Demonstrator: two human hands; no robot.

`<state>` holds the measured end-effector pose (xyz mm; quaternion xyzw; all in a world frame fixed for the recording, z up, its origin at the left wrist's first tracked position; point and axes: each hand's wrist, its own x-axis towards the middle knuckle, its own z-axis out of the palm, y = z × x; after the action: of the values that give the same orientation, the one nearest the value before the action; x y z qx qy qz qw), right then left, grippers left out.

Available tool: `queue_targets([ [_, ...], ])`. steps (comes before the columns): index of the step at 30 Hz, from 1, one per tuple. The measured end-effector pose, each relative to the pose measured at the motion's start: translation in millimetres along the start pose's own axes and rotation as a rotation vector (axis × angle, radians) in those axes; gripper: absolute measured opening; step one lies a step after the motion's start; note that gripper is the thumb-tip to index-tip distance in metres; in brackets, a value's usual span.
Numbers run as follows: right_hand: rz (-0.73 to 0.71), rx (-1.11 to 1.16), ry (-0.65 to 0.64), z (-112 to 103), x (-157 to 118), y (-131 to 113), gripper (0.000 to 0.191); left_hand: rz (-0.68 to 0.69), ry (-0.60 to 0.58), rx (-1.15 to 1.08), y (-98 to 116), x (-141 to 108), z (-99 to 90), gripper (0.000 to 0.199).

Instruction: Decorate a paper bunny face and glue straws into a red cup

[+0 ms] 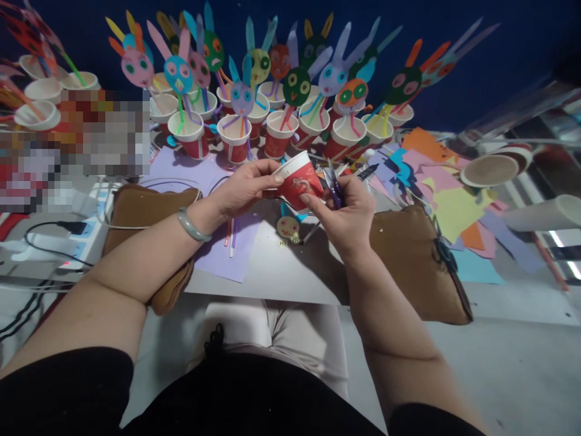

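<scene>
A red paper cup [299, 181] with a white rim is tilted between my two hands above the table. The fingers of my left hand [252, 184] pinch its rim side. My right hand [347, 212] grips the cup near its base, thumb on the printed wall. Against the right fingers is a slim dark purple tool [333, 189] with a shiny tip; its kind is hard to make out. Below the cup lies a yellow round paper face [288, 227], blue strips beside it. Orange and purple straws [233, 233] rest on a lilac paper sheet [222, 260].
Several red cups with paper animal faces, such as this purple one [242, 98], line the back. Brown pads [408, 260] flank the work spot. Coloured paper scraps [454, 200] and stacked cups [490, 169] lie right. A power strip [88, 242] with cables is left.
</scene>
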<state>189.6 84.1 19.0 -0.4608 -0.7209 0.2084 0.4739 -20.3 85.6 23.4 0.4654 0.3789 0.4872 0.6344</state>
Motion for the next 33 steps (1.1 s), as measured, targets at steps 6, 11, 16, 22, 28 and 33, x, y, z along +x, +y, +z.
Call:
queue_targets([
  [6,-0.013,-0.01,-0.001,-3.1,4.3,3.1,0.045,0.0,-0.023,0.051,-1.6,-1.3,2.1,0.029],
  [11,-0.034,-0.04,-0.063,-2.5,5.1,2.6,0.048,-0.01,0.031,0.12,-0.8,-1.5,4.7,0.03],
  [16,-0.059,-0.098,-0.144,-1.9,0.9,-1.0,0.04,0.129,0.118,0.218,-3.1,-0.4,3.7,0.031],
  [22,-0.089,-0.275,-0.172,4.9,-8.2,-2.4,0.029,0.212,0.248,0.299,-10.1,-2.6,9.0,0.03],
  [28,-0.104,-0.352,-0.161,9.4,-11.4,-0.9,0.036,0.221,0.251,0.305,-15.9,-9.1,19.9,0.034],
  [33,-0.095,-0.398,-0.168,11.8,-11.7,2.1,0.044,0.249,0.242,0.3,-20.2,-9.3,20.1,0.037],
])
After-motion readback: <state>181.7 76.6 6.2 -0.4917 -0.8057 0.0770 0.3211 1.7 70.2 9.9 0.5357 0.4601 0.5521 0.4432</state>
